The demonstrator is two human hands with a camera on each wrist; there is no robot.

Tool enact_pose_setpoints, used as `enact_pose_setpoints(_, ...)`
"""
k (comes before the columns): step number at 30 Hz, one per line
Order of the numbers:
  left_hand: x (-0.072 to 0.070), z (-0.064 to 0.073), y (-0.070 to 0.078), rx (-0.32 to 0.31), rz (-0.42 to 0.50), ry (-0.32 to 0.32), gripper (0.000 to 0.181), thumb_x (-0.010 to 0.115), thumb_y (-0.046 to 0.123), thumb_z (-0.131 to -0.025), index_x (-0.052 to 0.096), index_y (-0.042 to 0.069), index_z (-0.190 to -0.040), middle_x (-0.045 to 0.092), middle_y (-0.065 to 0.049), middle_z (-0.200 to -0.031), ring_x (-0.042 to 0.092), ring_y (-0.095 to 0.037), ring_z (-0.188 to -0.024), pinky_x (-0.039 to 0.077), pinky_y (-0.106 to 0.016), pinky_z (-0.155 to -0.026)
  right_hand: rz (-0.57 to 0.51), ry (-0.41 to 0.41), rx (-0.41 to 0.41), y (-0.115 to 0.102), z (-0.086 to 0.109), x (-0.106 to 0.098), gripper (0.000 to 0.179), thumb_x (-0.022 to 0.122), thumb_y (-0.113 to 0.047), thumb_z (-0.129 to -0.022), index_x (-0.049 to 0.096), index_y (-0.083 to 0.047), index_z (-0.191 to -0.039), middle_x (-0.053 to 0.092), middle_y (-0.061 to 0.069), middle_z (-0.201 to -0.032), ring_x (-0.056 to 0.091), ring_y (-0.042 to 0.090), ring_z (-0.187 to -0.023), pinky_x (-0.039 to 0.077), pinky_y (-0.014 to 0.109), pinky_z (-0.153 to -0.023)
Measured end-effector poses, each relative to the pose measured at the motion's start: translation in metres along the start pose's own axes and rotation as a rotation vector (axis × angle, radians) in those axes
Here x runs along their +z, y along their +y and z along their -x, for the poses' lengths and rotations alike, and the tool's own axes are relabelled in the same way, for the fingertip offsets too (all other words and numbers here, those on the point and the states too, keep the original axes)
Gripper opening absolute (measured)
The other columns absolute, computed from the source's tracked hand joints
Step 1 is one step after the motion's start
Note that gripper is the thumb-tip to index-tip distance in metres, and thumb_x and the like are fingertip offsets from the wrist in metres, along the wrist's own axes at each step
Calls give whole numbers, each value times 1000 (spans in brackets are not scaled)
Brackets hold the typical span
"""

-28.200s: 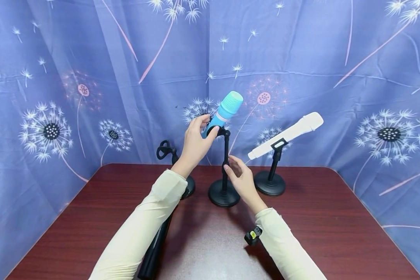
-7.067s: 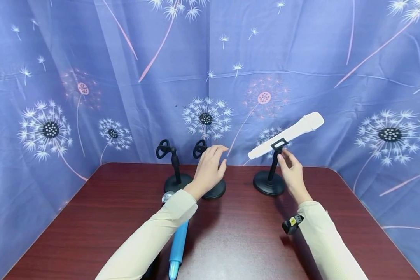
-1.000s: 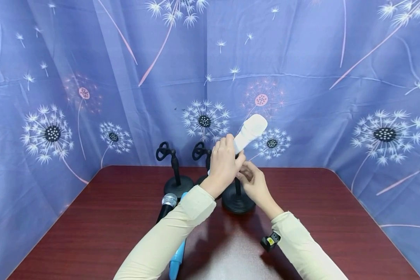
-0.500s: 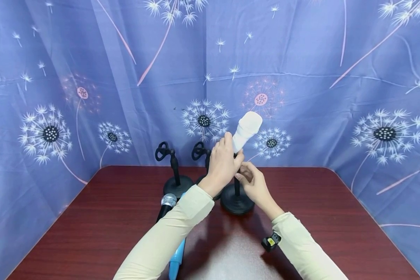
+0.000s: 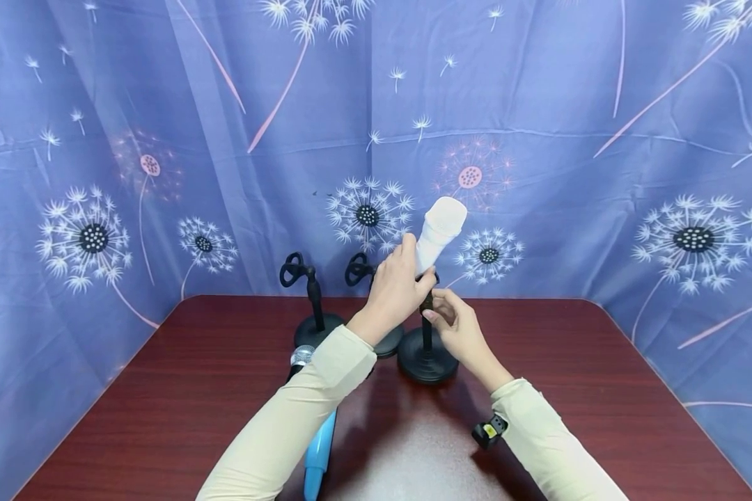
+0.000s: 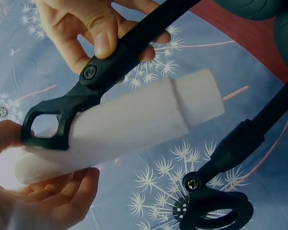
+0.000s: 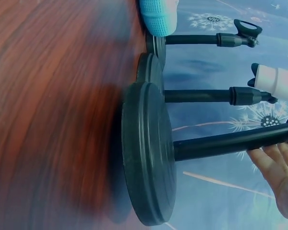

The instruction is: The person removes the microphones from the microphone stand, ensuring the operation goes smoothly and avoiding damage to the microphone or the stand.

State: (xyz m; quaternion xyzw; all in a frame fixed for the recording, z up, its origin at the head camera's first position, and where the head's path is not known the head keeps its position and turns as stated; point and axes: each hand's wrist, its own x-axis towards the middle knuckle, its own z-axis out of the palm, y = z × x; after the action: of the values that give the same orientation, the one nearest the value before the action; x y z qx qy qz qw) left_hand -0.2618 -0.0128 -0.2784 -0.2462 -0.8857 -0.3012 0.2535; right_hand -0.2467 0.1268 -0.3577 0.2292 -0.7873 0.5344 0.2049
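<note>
My left hand [image 5: 393, 285] grips a white microphone [image 5: 440, 233], whose head points up and to the right. In the left wrist view, the black clip [image 6: 79, 96] of a microphone stand lies over the microphone's body, with my left fingers [image 6: 79, 196] curled beneath. My right hand [image 5: 462, 330] pinches that stand's upright just below the clip joint. The stand's round black base [image 5: 427, 362] rests on the table. In the right wrist view, my right hand [image 7: 281, 175] is at the upright [image 7: 225, 143], and the white microphone [image 7: 281, 82] shows beyond it.
Two more black stands, the left stand [image 5: 315, 299] and the middle stand [image 5: 388, 342], stand close by with bare clips. A blue microphone [image 5: 319, 445] and a black microphone with a silver head [image 5: 303, 355] lie by my left forearm, partly hidden. A patterned curtain [image 5: 539, 83] hangs behind the table.
Earlier the blue microphone left its stand and was laid on the table. The white microphone's stand then came left from the right side. In the last second, the white microphone tilted slightly more upright.
</note>
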Motion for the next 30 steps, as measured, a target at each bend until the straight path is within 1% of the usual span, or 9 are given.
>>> enact_pose_setpoints(5, -4, -1, -1, 7, 14, -33, 34, 63, 19, -92, 42, 1, -112, 58, -14, -89, 59, -25, -73, 48, -36, -61, -20, -2, -20, 25, -1, 2, 27, 62, 10, -87, 58, 7, -114, 65, 18, -92, 66, 33, -92, 51, 25, -82)
enact_pose_setpoints(7, -5, -1, -2, 7, 16, -50, 34, 63, 20, -92, 42, 1, -111, 58, -13, -89, 59, -25, -72, 47, -35, -60, -41, -10, -14, 34, -2, 2, 27, 63, 7, -88, 59, 5, -115, 65, 17, -94, 66, 32, -93, 50, 24, -83)
enact_pose_setpoints(12, -9, -1, -5, 4, 45, -96, 32, 62, 20, -93, 41, 3, -110, 59, -11, -89, 59, -22, -70, 45, -31, -58, -63, -27, -9, 39, -1, 1, 27, 64, 3, -89, 58, 5, -115, 66, 18, -94, 66, 25, -91, 50, 21, -81)
enact_pose_setpoints(15, -12, -1, -7, -10, 100, -121, 29, 61, 19, -93, 41, 5, -109, 60, -10, -88, 58, -20, -67, 44, -30, -55, -84, -32, -8, 40, 0, -2, 28, 63, 3, -89, 57, 6, -117, 66, 20, -94, 68, 26, -89, 52, 23, -77)
enact_pose_setpoints(18, -13, 0, -8, -34, 185, -166, 27, 60, 18, -94, 42, 7, -110, 62, -10, -88, 58, -17, -62, 45, -28, -52, -104, -4, -12, 41, -1, -8, 27, 62, 6, -89, 57, 8, -116, 67, 24, -93, 68, 32, -85, 54, 24, -71)
enact_pose_setpoints(21, -11, 4, -9, -84, 260, -199, 27, 60, 20, -95, 43, 9, -112, 63, -10, -91, 58, -15, -59, 45, -26, -50, -100, 33, -19, 41, -3, -13, 27, 61, 8, -89, 58, 10, -115, 66, 27, -92, 68, 36, -81, 55, 24, -67)
enact_pose_setpoints(23, -9, 6, -10, -123, 283, -192, 28, 60, 21, -95, 43, 9, -113, 63, -11, -97, 58, -14, -63, 46, -26, -52, -92, 38, -15, 40, -6, -16, 26, 61, 6, -90, 58, 9, -115, 67, 27, -91, 69, 34, -81, 55, 27, -69)
enact_pose_setpoints(26, -9, 9, -12, -190, 313, -147, 30, 62, 23, -94, 45, 10, -114, 63, -10, -106, 60, -17, -70, 48, -29, -57, -94, 46, -1, 38, -8, -19, 25, 61, 4, -91, 59, 8, -116, 67, 26, -92, 69, 30, -81, 56, 29, -71)
enact_pose_setpoints(30, -8, 10, -13, -243, 317, -96, 31, 66, 26, -92, 51, 10, -113, 61, -9, -113, 60, -21, -86, 49, -35, -67, -92, 75, 10, 38, -8, -23, 25, 62, 5, -90, 60, 7, -115, 66, 25, -91, 69, 26, -78, 55, 23, -69)
